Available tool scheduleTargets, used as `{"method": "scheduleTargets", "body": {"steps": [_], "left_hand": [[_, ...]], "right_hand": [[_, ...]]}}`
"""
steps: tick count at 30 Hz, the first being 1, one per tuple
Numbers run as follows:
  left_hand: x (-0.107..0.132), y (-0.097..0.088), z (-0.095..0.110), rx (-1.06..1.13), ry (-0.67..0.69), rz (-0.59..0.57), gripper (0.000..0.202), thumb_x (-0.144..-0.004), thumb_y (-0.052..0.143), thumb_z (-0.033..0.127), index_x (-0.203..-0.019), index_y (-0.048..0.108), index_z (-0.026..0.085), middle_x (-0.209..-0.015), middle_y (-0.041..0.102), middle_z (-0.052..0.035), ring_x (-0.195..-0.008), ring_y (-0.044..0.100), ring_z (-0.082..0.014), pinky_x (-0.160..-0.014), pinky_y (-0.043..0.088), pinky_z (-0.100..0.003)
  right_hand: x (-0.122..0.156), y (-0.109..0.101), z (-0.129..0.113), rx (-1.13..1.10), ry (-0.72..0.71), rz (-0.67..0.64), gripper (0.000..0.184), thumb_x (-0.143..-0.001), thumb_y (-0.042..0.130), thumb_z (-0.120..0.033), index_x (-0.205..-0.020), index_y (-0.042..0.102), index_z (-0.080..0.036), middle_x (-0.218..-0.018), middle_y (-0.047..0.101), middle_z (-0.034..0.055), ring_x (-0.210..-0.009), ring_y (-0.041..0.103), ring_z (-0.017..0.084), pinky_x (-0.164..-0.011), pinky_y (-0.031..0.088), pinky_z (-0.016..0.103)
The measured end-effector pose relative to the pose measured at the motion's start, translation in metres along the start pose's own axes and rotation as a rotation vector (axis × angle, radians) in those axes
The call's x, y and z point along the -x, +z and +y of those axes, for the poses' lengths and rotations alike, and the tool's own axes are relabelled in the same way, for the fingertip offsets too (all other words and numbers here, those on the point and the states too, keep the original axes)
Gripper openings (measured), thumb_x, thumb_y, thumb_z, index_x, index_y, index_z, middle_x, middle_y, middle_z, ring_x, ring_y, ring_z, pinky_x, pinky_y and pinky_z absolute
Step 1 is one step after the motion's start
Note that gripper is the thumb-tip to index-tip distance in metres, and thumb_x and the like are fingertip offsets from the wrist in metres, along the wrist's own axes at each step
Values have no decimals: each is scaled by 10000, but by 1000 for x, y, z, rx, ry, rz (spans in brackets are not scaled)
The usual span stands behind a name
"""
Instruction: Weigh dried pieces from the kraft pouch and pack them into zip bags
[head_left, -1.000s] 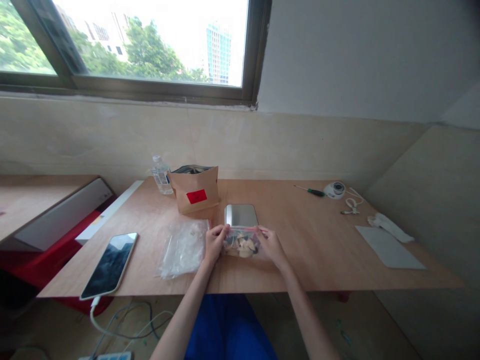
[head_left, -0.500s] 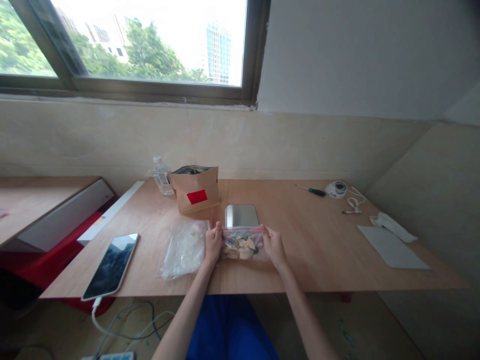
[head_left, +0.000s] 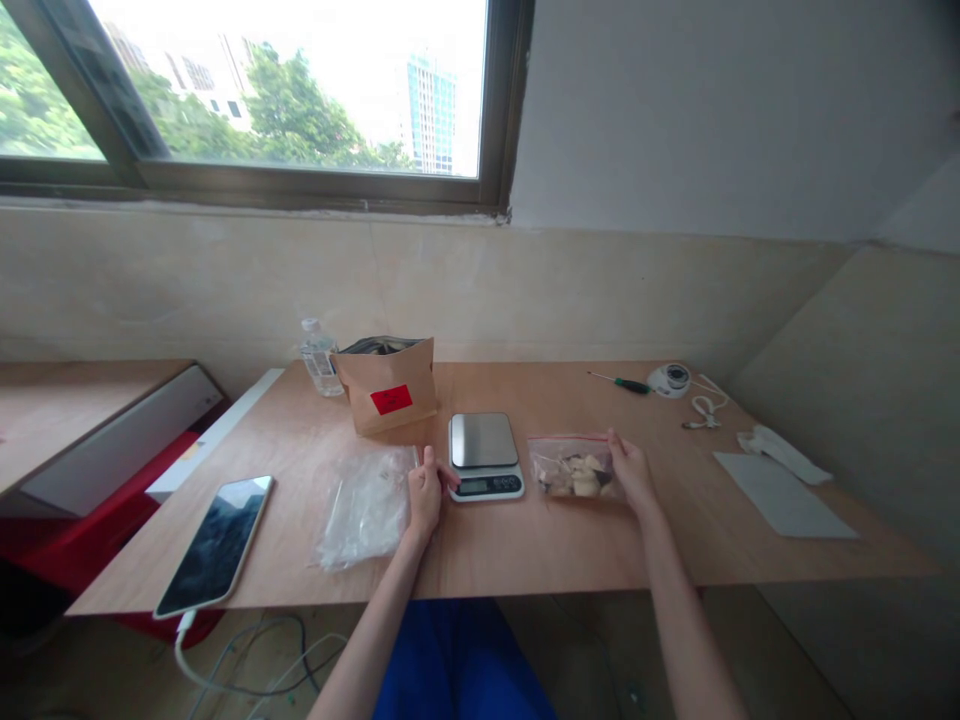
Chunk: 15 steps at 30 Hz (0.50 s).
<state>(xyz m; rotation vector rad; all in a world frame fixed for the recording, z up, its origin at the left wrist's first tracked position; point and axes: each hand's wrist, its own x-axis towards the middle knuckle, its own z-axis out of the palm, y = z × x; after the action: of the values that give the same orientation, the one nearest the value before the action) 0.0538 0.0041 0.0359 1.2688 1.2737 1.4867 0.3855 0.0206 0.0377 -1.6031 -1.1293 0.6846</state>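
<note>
My right hand (head_left: 631, 472) pinches the upper right corner of a clear zip bag (head_left: 574, 468) with a pink top edge. Pale, dark-edged chunks lie inside it. The bag is right of a kitchen scale (head_left: 484, 445) with a steel plate and a small display at its front. My left hand (head_left: 427, 492) holds nothing; its fingers are apart, and one reaches to the scale's front left corner. Just left of that hand lies a stack of clear plastic bags (head_left: 366, 510). Behind them stands an open brown paper pouch (head_left: 390, 395) with a red label.
A water bottle (head_left: 320, 360) stands beside the pouch. A phone (head_left: 217, 545) on a charging cable lies at the front left. Toward the right are a screwdriver (head_left: 630, 384), a white dome camera (head_left: 670, 380), a grey sheet (head_left: 784, 495) and a white cloth (head_left: 784, 455).
My right hand has carried the zip bag to the right, uncovering the scale's front. My left hand has let go of the bag and stays by the scale's left side.
</note>
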Motion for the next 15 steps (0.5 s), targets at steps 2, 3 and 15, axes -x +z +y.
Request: {"method": "scheduleTargets", "body": {"steps": [2, 3, 15], "left_hand": [[0, 0, 1, -3, -7, -5, 692, -889, 258, 553, -396, 582, 191, -340, 471, -6, -348, 428, -99, -425, 316, -245], [1, 0, 1, -3, -11, -7, 693, -888, 259, 553, -394, 581, 190, -341, 471, -8, -349, 427, -99, -425, 313, -245], [-12, -1, 9, -32, 57, 133, 621, -919, 215, 494, -588, 625, 164, -533, 595, -36, -511, 527, -133, -533, 391, -255]], "right_hand": [[-7, -4, 8, 182, -61, 112, 759, -761, 321, -735, -965, 668, -91, -804, 684, 167, -748, 626, 262, -680, 478, 363], [-6, -3, 10, 279, -121, 203, 753, -782, 296, -710, -993, 656, -83, -892, 673, 195, -843, 615, 287, -750, 464, 399], [75, 63, 18, 887, -278, 25, 514, -893, 330, -466, -1329, 451, -223, -1420, 333, 158, -1304, 283, 375, -1006, 241, 591]]}}
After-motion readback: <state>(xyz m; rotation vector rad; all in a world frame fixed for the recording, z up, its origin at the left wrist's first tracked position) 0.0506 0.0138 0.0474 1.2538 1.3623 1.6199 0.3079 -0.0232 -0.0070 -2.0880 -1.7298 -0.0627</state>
